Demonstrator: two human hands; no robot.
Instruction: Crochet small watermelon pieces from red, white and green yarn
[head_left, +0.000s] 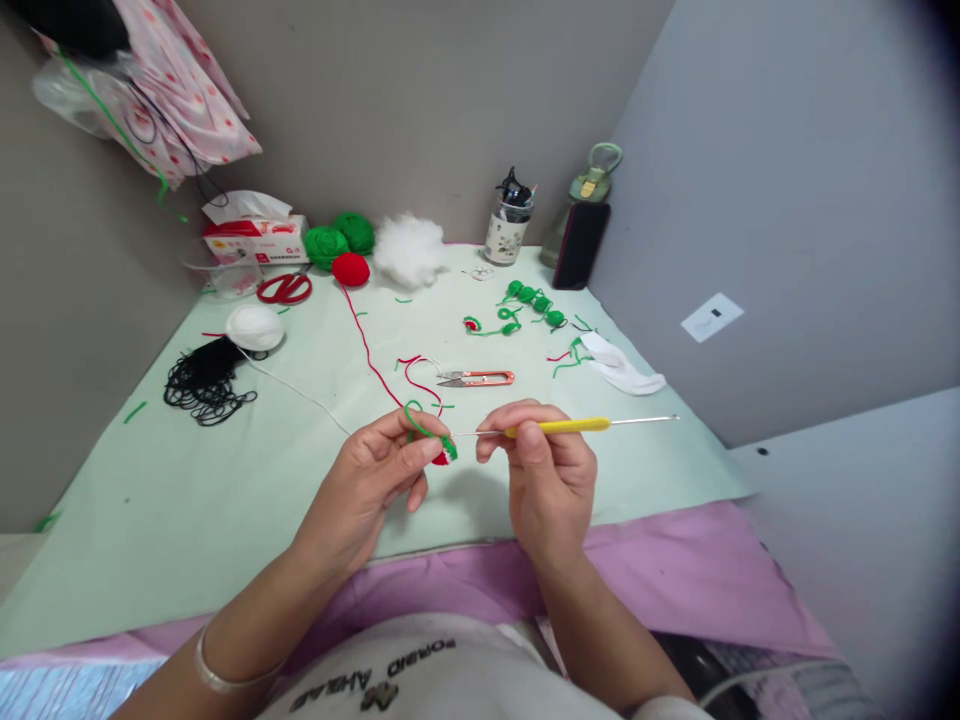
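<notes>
Pinched in my left hand (pixel 375 475) is a small crocheted piece (pixel 445 453) in green, white and red, with a green yarn loop rising over the fingers. My right hand (pixel 544 470) is closed round the yellow handle of a crochet hook (pixel 574 426). The hook's thin left tip points at the crocheted piece; whether they touch is too small to tell. Beyond the hands lie orange-handled thread snips (pixel 487 378). Red yarn (pixel 369 350) runs from a red ball (pixel 350 269) toward my left hand, and white yarn comes from a white ball (pixel 255 327).
Black yarn (pixel 206 380) and red scissors (pixel 285 289) lie left. Green balls (pixel 325 247), white stuffing (pixel 410 250), a tissue box (pixel 259 242) and a jar (pixel 508 232) line the back. A phone (pixel 582 245) leans on a bottle (pixel 592 183); green crocheted pieces (pixel 541 303) lie in front.
</notes>
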